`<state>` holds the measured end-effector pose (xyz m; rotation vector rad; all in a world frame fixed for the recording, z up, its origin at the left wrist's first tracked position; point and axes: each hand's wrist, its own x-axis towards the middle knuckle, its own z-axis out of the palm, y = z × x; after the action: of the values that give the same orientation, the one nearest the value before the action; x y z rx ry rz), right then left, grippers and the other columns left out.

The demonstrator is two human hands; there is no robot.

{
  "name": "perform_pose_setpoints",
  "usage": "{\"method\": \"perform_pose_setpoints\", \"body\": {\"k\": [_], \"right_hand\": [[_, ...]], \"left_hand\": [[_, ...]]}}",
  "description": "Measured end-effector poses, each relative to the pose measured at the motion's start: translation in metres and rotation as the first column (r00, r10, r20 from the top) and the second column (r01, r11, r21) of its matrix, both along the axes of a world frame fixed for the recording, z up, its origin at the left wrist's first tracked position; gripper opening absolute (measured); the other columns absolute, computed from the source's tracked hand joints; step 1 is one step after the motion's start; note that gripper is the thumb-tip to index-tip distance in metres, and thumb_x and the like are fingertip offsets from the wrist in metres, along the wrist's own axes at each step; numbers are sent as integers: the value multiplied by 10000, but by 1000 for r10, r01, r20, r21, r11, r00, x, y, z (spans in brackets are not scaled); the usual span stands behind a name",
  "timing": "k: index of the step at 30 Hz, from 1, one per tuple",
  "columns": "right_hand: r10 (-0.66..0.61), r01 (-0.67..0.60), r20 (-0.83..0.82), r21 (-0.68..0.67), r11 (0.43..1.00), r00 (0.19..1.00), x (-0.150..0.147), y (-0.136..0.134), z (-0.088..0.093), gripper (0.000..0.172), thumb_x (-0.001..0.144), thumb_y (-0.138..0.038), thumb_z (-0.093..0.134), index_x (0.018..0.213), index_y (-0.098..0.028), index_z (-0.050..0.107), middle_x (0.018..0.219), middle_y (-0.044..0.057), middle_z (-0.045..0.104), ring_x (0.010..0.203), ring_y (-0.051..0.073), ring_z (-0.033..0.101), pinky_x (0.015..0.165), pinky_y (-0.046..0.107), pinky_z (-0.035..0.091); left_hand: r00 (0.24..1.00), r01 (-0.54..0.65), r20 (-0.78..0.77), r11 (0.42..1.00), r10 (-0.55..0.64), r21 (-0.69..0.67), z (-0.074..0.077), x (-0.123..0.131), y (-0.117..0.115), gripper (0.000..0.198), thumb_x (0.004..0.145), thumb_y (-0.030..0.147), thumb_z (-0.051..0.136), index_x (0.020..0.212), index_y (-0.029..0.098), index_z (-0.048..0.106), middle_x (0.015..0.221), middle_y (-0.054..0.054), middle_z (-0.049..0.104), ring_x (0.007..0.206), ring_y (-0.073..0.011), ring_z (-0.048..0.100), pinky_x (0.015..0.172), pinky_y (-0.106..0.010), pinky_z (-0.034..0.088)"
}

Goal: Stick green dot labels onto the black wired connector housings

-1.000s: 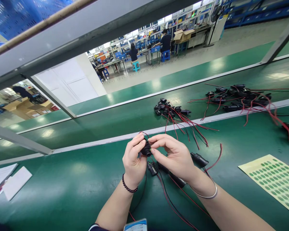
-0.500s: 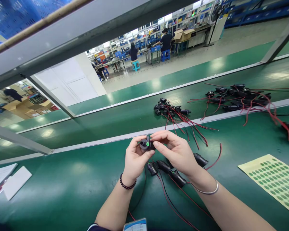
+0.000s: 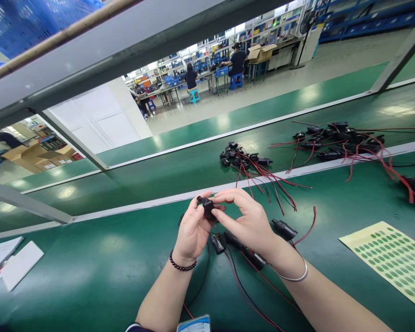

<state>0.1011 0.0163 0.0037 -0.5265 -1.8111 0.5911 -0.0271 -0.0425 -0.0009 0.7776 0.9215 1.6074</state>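
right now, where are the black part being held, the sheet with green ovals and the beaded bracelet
Black part [image 3: 207, 208]: head view, on its dark body
Sheet with green ovals [image 3: 390, 263]: head view, on its middle, among the ovals
Beaded bracelet [image 3: 182, 268]: head view, on its near beads

The black part [image 3: 208, 210] is partly covered by the left hand [image 3: 192, 234] and the right hand [image 3: 251, 223] – its full shape cannot be seen. The yellow sheet [image 3: 383, 252] is cut by the right edge, the badge [image 3: 193, 324] by the bottom one – and the badge's print is too small for reading.
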Motion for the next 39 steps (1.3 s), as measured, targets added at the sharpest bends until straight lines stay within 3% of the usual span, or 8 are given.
{"method": "perform_pose_setpoints", "body": {"k": [5, 8, 21, 30, 35, 39], "right_hand": [[0, -1, 18, 24, 1000, 1000, -1, 0, -1, 123, 824, -154, 647, 923, -226, 637, 929, 52, 727, 919, 222, 676, 817, 395, 546], [-1, 1, 26, 18, 1000, 1000, -1, 0, -2, 112, 824, -154, 648, 908, -227, 637, 931, 53, 730, 923, 224, 678, 822, 398, 543], [32, -33, 21, 36, 999, 999, -1, 0, 0, 92, 832, -142, 626, 824, -233, 613, 897, 48, 729, 878, 216, 683, 794, 389, 548], [58, -59, 17, 47, 997, 998, -3, 0, -4, 102, 832, -121, 619, 854, -220, 615, 882, 59, 706, 848, 202, 684, 774, 365, 572], [111, -111, 15, 48, 993, 994, -3, -1, -5, 138, 818, -84, 601, 822, -222, 591, 864, 57, 694, 833, 189, 682, 739, 331, 579], [133, -135, 25, 63, 989, 991, -4, -2, -5, 142, 817, -76, 581, 814, -218, 582, 838, 48, 684, 814, 181, 675, 712, 317, 576]], "left_hand": [[999, -26, 38, 1000, 26, -1, 0, 0, 0, 379, 844, 465, 557, 1071, 174, 642, 1035, -97, 685, 946, -228, 658, 901, -390, 494], [999, -11, 41, 999, 10, 40, -1, -1, -1, 392, 802, 436, 576, 1090, 178, 638, 1054, -98, 681, 977, -242, 655, 920, -396, 490], [980, -60, -179, 991, 81, 120, -9, -3, -3, 374, 853, 437, 571, 1154, 217, 584, 1138, -83, 623, 1049, -210, 592, 924, -333, 474], [955, -99, -265, 986, 132, 133, -11, -3, -4, 315, 845, 451, 564, 1063, 224, 584, 1046, -60, 584, 939, -191, 557, 839, -310, 474], [964, -72, -241, 983, 112, 169, -12, -5, -3, 267, 826, 407, 565, 1004, 210, 596, 931, -38, 555, 815, -166, 508, 737, -275, 441], [963, -71, -243, 977, 120, 199, -16, -7, -1, 225, 818, 350, 549, 983, 205, 597, 925, -31, 545, 819, -163, 476, 744, -270, 414]]}}
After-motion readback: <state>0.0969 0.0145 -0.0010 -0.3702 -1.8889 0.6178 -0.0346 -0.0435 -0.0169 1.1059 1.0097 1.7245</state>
